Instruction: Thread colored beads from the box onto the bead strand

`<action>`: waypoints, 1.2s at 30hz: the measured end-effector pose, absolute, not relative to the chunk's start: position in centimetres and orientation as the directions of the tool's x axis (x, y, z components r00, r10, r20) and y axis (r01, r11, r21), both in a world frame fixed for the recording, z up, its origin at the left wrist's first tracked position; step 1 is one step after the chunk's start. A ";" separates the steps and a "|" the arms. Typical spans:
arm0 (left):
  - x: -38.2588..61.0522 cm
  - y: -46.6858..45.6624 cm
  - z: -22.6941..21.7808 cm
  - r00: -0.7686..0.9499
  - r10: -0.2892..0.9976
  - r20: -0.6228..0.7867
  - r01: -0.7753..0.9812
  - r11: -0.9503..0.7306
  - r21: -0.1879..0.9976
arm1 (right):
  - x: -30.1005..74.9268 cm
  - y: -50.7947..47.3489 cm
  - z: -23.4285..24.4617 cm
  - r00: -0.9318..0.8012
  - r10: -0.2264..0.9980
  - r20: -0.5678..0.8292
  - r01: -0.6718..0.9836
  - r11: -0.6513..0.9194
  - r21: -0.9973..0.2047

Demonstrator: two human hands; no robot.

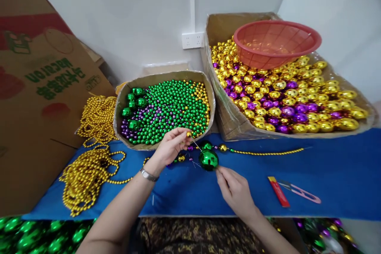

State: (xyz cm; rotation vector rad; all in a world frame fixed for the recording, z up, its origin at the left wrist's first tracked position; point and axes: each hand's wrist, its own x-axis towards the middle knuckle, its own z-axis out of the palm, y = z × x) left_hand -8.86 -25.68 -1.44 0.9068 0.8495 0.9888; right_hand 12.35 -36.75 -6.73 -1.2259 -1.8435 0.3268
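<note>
My left hand (pixel 174 145) pinches a small gold bead (pixel 189 134), from which a thin needle or wire runs to a large shiny green ball (pixel 208 160). My right hand (pixel 233 186) has its fingertips closed at the lower right of that ball; what they pinch there is hidden. Behind it on the blue cloth lies a strand with another green ball (pixel 206 145), a gold ball (pixel 223 148) and a length of small gold beads (pixel 268 152). Purple and gold beads with loose thread ends lie just left of the large ball.
A box of small green, purple and gold beads (pixel 166 107) stands behind my hands. Right of it, a larger box holds gold and purple balls (pixel 279 107) under a red basket (pixel 276 43). Gold bead chains (pixel 86 174) lie left. Pink snips (pixel 305 193) and a red-yellow packet (pixel 279 191) lie right.
</note>
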 end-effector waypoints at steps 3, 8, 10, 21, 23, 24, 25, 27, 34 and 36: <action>-8.9 -26.6 -1.4 0.304 0.933 -0.190 -0.350 0.295 0.889 | 12.1 -36.6 -7.0 -0.160 0.828 0.538 0.627 0.506 -0.592; -9.1 -27.2 -1.3 0.285 0.940 -0.186 -0.319 0.276 0.907 | 12.1 -36.7 -7.5 -0.171 0.826 0.536 0.649 0.504 -0.569; -9.3 -27.3 -1.4 0.278 0.945 -0.172 -0.302 0.256 0.918 | 12.2 -36.8 -7.5 -0.179 0.827 0.532 0.658 0.503 -0.560; -7.6 -30.6 -4.9 0.298 0.946 -0.131 0.000 0.137 0.991 | 11.5 -36.9 -11.6 -0.166 0.902 0.399 0.689 0.396 -0.607; -7.4 -31.0 -6.2 0.298 0.948 -0.111 0.083 0.090 0.992 | 11.8 -36.9 -13.1 -0.201 0.904 0.377 0.725 0.396 -0.563; -7.4 -31.2 -6.7 0.298 0.951 -0.083 0.133 0.045 0.990 | 12.1 -36.9 -13.7 -0.225 0.901 0.370 0.744 0.404 -0.533; -7.4 -31.3 -7.0 0.301 0.953 -0.044 0.182 -0.012 0.983 | 12.4 -36.9 -13.9 -0.252 0.898 0.361 0.760 0.414 -0.501; -7.5 -31.5 -7.0 0.308 0.949 0.066 0.263 -0.151 0.953 | 13.1 -36.9 -13.7 -0.301 0.897 0.325 0.780 0.427 -0.457; -7.5 -30.9 -1.2 0.292 0.895 0.337 0.273 -0.416 0.867 | 12.4 -35.1 -8.3 -0.241 0.906 0.349 0.660 0.417 -0.625; -7.4 -30.8 0.2 0.264 0.901 0.345 0.228 -0.406 0.885 | 11.6 -34.7 -7.5 -0.261 0.892 0.369 0.585 0.450 -0.675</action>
